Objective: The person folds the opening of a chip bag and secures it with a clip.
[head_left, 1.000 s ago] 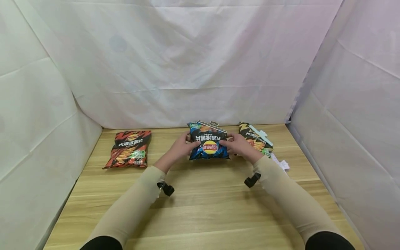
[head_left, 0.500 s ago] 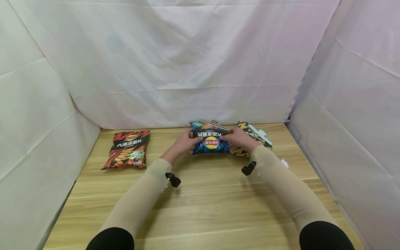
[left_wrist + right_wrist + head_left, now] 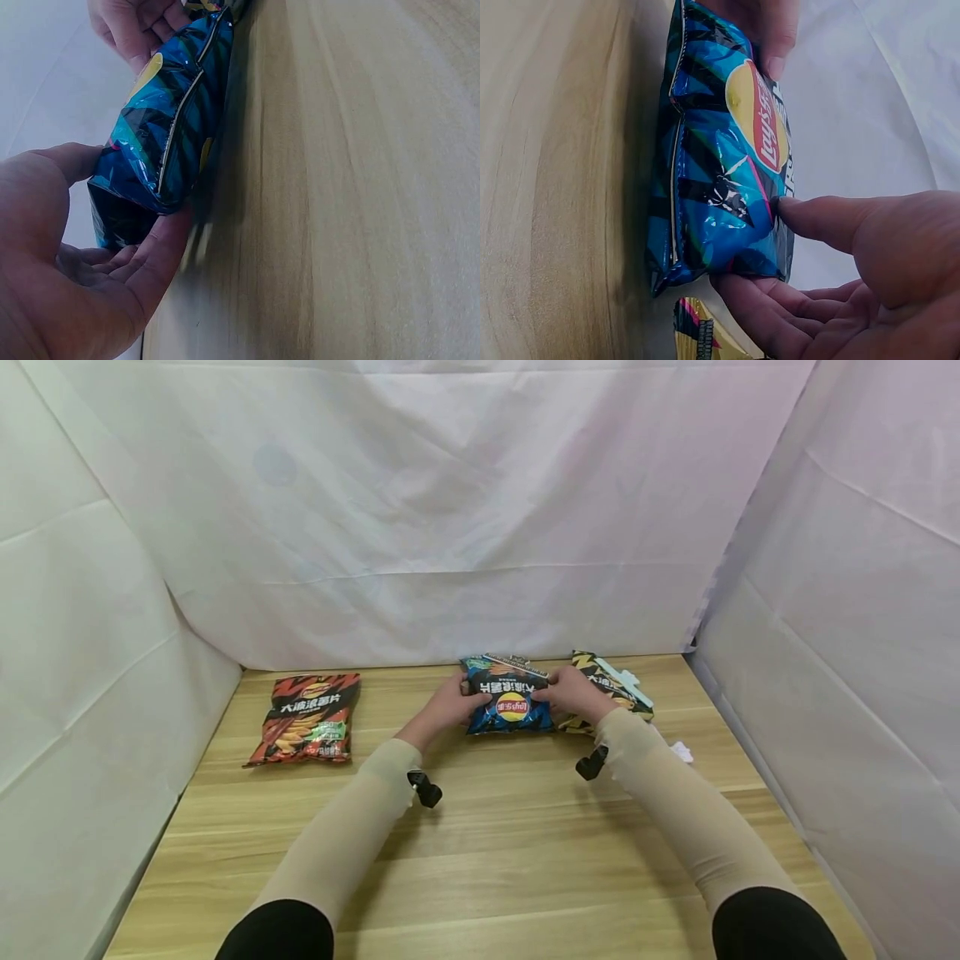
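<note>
A blue bag of potato chips point(image 3: 510, 703) is between my two hands near the back of the table, with a patterned clip point(image 3: 517, 665) along its far edge. My left hand point(image 3: 447, 703) grips one side, thumb on the front and fingers behind and under, as the left wrist view shows. On the other side my right hand point(image 3: 576, 693) pinches the bag between thumb and fingers. Whether the bag's underside touches the table cannot be told. Partly behind the right hand lies a yellow-and-black chip bag point(image 3: 603, 678) with a pale blue clip point(image 3: 625, 683).
At the left of the wooden table point(image 3: 480, 860) lies a red chip bag point(image 3: 306, 718). A small white object point(image 3: 682, 752) shows beside the right forearm. White cloth point(image 3: 450, 527) hangs behind the table and along both sides.
The blue chip bag has moved slightly right and back with both hands, toward the yellow-and-black bag. Both hands keep their grip. The red bag has stayed put.
</note>
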Motion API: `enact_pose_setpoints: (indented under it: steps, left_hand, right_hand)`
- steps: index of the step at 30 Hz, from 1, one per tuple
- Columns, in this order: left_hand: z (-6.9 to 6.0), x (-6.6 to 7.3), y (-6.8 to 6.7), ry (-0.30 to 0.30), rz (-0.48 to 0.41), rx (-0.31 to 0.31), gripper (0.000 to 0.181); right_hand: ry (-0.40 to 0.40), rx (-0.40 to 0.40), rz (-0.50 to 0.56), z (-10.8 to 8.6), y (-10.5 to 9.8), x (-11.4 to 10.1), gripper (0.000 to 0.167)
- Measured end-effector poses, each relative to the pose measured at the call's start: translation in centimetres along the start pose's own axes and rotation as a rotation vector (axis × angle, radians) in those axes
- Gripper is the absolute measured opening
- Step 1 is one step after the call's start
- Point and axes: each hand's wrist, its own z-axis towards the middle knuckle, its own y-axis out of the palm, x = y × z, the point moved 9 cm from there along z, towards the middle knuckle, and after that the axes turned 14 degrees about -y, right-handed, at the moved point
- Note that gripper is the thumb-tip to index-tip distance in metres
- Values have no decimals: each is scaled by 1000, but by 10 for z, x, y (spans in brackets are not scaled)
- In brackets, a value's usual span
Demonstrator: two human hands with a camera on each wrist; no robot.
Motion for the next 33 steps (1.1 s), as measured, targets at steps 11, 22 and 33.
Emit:
enact_pose_setpoints:
  steps: [11,22,33]
  left_hand:
    - [-6,-5,5,-23,19,-19,86]
    - [-12,-3,1,12,78,18,81]
    - [-38,4,-32,95,68,157,63]
  right_hand:
    - [-47,4,-152,4,1,-4,33]
    - [-38,42,-199,-2,-1,-11,50]
    - [-182,234,-144,-28,-14,-30,51]
